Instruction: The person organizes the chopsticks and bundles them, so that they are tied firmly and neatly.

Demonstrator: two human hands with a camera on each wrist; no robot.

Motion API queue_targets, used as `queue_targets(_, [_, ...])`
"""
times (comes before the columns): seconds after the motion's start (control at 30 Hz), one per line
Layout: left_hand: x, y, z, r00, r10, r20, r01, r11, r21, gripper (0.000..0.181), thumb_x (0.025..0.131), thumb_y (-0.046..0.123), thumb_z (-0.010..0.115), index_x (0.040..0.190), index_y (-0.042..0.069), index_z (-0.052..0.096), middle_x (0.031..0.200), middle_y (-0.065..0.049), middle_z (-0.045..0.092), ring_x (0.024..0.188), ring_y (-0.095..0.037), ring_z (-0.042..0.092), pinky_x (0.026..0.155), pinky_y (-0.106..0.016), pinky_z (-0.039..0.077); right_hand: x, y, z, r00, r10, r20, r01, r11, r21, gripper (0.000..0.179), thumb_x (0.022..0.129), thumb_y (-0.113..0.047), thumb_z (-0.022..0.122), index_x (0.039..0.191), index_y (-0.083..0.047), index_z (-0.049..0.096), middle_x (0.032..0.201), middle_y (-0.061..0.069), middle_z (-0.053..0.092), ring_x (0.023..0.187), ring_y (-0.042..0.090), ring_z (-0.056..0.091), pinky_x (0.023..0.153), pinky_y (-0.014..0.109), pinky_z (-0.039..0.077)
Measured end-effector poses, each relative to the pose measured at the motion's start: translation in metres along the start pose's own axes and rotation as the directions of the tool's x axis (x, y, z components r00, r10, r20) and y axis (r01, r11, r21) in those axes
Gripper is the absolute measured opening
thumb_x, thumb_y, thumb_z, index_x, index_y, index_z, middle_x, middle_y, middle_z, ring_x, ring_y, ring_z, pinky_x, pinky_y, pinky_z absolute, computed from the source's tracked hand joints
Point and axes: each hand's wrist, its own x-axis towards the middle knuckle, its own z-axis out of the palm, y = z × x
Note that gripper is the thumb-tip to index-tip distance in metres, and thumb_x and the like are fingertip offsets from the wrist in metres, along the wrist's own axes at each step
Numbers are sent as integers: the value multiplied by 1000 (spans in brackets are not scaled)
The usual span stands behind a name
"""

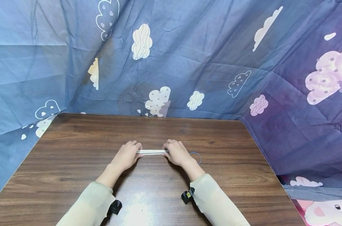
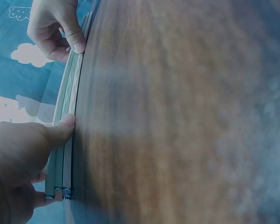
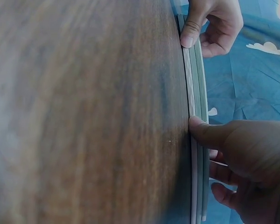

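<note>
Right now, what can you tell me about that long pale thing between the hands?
The long pale thing is straight and narrow, with lengthwise white and grey-green layers; its material is unclear. It runs left to right, on or just above the brown table. The left hand and right hand grip it, thumbs on the near side.

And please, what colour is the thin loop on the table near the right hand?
The thin loop is blue; it shows best in the head view.

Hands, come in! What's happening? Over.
Left hand and right hand: both gripping. Stacked pale strips: spanning between them. Blue loop: beside right hand, not between hands.
</note>
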Motion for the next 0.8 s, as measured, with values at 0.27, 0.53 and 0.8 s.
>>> queue_targets(0.27, [0, 1, -1, 1000, 15, -6, -15, 1000, 10, 24, 86, 21, 79, 100, 6, 68, 91, -5, 61, 90, -29, 61, 75, -47, 50, 1, 2, 2, 999, -44, -24, 44, 999, 11, 19, 91, -25, 75, 101, -10, 70, 97, 3, 66, 94, 26, 67, 84, 46, 51])
queue_targets(0.53, [0, 1, -1, 999, 7, 37, -9, 999, 39, 24, 88, 22, 77, 103, 5, 71, 93, -5, 60, 92, -29, 61, 77, -46, 50, 0, 2, 3, 998, -50, -26, 50, 999, 7, 19, 90, -27, 75, 102, -11, 72, 99, 1, 69, 96, 27, 66, 85, 46, 50])
queue_targets(0.8, [0, 2, -1, 999, -4, 33, 4, 1000, 8, 20, 88, 21, 77, 99, 6, 69, 90, -4, 62, 90, -29, 63, 77, -47, 52, -1, 0, 2, 999, -36, -21, 36, 999, -17, 18, 90, -29, 75, 100, -14, 72, 97, -1, 70, 92, 23, 63, 81, 42, 46])
